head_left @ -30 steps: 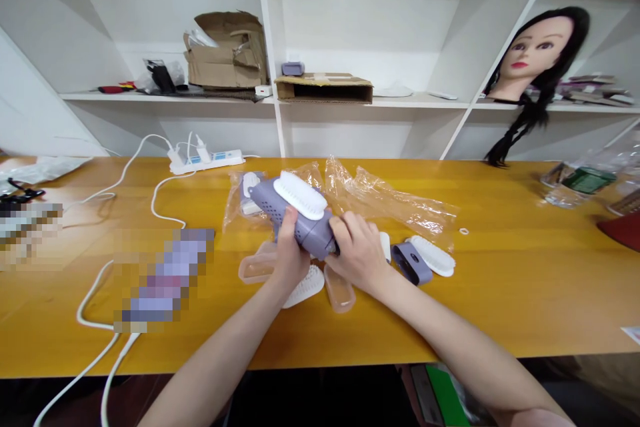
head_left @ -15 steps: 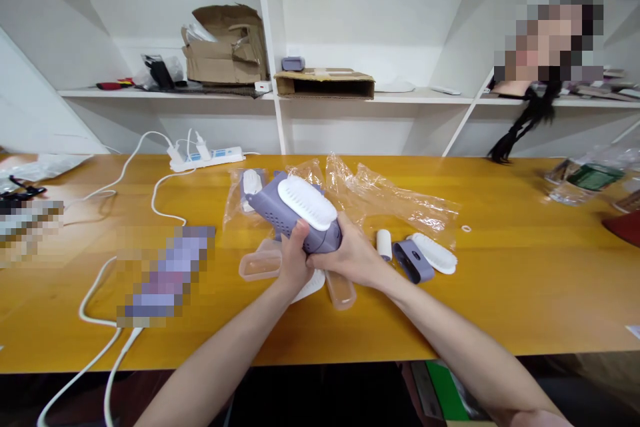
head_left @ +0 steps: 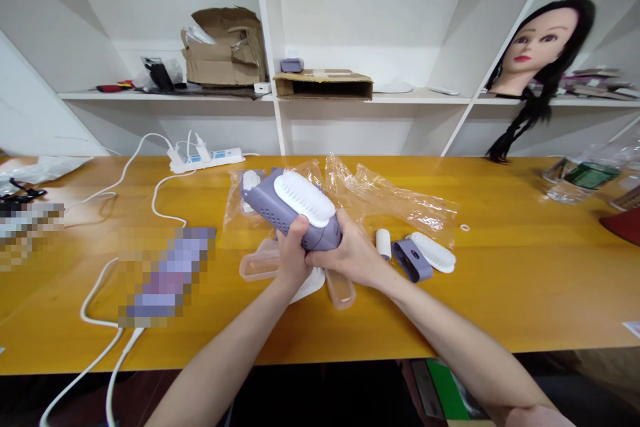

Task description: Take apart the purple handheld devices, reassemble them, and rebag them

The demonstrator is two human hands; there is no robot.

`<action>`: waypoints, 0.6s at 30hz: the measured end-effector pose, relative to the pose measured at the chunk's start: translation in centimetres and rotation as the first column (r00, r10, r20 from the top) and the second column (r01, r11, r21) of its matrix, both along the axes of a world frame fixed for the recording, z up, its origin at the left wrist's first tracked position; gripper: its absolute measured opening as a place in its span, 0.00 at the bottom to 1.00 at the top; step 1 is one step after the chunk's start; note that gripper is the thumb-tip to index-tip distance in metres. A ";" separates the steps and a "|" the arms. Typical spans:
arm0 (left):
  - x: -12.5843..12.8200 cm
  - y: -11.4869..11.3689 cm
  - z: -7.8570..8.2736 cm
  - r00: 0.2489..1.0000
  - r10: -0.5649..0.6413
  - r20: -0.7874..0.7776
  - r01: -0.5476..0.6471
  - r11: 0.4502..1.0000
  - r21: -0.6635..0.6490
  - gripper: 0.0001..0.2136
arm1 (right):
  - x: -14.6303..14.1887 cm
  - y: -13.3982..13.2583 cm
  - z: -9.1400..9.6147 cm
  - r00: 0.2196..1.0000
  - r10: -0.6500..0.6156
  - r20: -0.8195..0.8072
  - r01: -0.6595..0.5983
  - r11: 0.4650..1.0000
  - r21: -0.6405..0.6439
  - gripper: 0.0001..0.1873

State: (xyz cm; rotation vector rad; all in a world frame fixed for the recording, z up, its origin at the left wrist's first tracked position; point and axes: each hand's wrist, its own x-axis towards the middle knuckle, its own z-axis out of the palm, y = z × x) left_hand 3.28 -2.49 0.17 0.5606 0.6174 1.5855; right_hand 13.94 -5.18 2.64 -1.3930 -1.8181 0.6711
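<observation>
Above the middle of the table I hold a purple-grey plastic housing with rows of small holes in its side. A white oval ridged piece lies on its upper face. My left hand grips the near lower side, its thumb up by the white piece. My right hand is wrapped round the right end, with its fingers partly hidden. Beneath the hands are a clear plastic tray, another clear narrow tray and a white ridged piece, partly covered.
Right of my hands lie a white cylinder, a purple-grey sleeve and a white oval piece. Clear plastic bags spread behind. A power strip and white cables are left; a mannequin head stands on the shelf.
The housing has shifted very slightly left in my two hands, and the view has moved a little. Both hands keep their hold; the things on the table lie as before.
</observation>
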 end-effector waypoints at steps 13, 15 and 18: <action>-2.1 3.2 1.1 0.969 0.168 0.181 -0.130 0.970 -0.207 0.21 | -0.8 1.1 -1.2 0.996 0.041 0.075 -0.032 0.993 -0.117 0.31; -2.5 3.5 1.0 0.960 0.205 0.190 -0.175 0.971 -0.165 0.21 | -0.2 1.4 -1.0 0.994 0.066 0.081 -0.056 0.991 -0.121 0.33; -3.5 4.1 1.0 0.950 0.243 0.198 -0.232 0.970 -0.078 0.21 | 1.1 1.9 -0.9 0.991 0.092 0.098 -0.078 0.987 -0.142 0.37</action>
